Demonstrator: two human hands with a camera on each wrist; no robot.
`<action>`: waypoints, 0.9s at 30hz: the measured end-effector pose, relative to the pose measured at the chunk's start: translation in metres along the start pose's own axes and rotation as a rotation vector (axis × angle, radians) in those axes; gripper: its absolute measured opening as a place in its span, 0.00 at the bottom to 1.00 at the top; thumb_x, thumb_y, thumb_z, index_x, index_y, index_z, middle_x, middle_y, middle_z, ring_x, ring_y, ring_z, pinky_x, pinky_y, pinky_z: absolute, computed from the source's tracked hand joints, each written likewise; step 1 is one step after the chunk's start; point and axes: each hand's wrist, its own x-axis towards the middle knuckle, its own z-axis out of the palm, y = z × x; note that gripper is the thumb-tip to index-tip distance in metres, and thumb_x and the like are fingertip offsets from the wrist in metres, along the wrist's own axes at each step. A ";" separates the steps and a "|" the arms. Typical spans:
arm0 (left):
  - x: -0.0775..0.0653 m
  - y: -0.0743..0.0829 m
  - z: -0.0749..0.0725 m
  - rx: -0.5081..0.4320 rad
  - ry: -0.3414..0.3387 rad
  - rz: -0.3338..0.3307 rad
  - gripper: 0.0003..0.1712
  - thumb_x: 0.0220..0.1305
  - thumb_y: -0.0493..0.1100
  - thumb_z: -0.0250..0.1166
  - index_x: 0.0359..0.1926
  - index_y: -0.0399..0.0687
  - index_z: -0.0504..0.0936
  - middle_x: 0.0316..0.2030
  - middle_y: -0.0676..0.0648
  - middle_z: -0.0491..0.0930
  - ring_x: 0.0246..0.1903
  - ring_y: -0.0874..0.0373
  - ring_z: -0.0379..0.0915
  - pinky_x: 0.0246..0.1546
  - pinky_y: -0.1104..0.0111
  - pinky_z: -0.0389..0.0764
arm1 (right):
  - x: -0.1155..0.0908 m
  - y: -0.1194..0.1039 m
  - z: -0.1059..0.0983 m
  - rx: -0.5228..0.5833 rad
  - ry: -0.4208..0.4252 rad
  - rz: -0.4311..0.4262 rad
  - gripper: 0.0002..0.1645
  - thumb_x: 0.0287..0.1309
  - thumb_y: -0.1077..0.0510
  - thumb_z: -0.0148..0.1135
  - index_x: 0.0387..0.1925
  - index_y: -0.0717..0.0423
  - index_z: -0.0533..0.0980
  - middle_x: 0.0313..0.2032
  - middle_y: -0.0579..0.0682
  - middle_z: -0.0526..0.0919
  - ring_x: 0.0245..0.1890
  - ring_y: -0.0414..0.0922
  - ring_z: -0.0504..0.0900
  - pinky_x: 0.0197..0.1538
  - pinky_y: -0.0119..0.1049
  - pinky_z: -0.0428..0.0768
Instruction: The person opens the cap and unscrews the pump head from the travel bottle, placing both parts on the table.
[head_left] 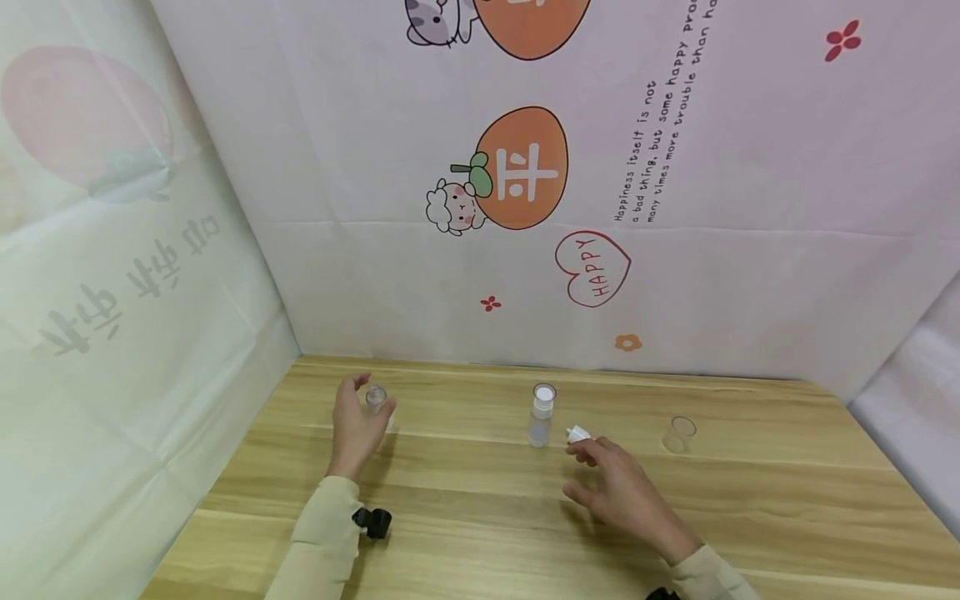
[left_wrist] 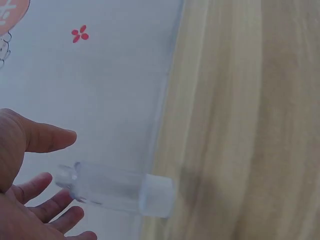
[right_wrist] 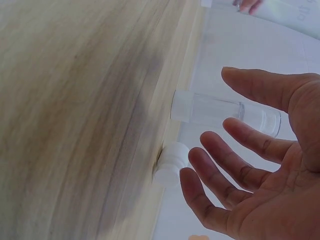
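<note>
At the left of the table, my left hand is spread around a small clear bottle. In the left wrist view this bottle stands upright on a white base, the thumb apart from it; whether the fingers touch it I cannot tell. My right hand is held over the table, fingers loosely bent and holding nothing. Just beyond its fingertips lies a small white pump head, also seen as a white ribbed piece in the right wrist view. Contact with it is unclear.
A clear bottle with a white upper part stands mid-table, left of the pump head. To the right is a clear cap. Printed white cloth rises behind the wooden table and at its sides.
</note>
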 end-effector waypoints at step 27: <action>-0.030 0.068 0.059 0.043 -0.087 0.396 0.32 0.60 0.33 0.73 0.63 0.33 0.71 0.60 0.36 0.73 0.62 0.39 0.68 0.63 0.47 0.70 | 0.001 0.000 -0.002 0.040 0.031 -0.004 0.25 0.51 0.62 0.78 0.51 0.61 0.80 0.42 0.54 0.83 0.44 0.53 0.82 0.46 0.49 0.83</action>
